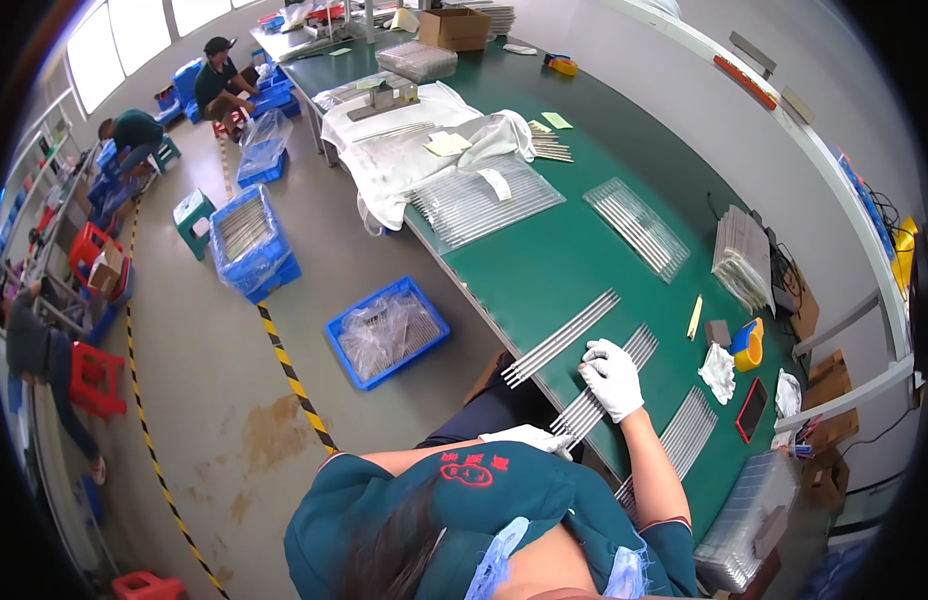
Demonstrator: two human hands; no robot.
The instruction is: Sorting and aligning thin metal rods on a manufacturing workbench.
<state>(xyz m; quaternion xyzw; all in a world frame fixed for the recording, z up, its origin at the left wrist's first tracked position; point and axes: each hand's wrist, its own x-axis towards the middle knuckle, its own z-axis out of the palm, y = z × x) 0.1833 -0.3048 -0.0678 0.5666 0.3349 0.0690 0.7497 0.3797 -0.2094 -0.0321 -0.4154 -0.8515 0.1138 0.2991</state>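
Note:
A row of slim metal rods (581, 417) lies slantwise across the near edge of the green table, its lower ends reaching past that edge. My right hand (612, 380), in a white glove, rests over the middle of this row with its fingers curled in on the rods. Down at the lower ends is my left hand (529, 437), also gloved, its fingertips closed at the rods and partly hidden by my clothing. To the left lies a smaller group of rods (561, 338). Another row of rods (689, 424) sits right of my right forearm.
On the green table (524, 270) are a clear tray with rods (639, 228), a larger clear tray (489, 200), a white cloth (717, 372), a yellow-and-blue tape dispenser (748, 345) and a phone (752, 410). A blue crate (387, 332) stands on the floor at left. Other people work farther off.

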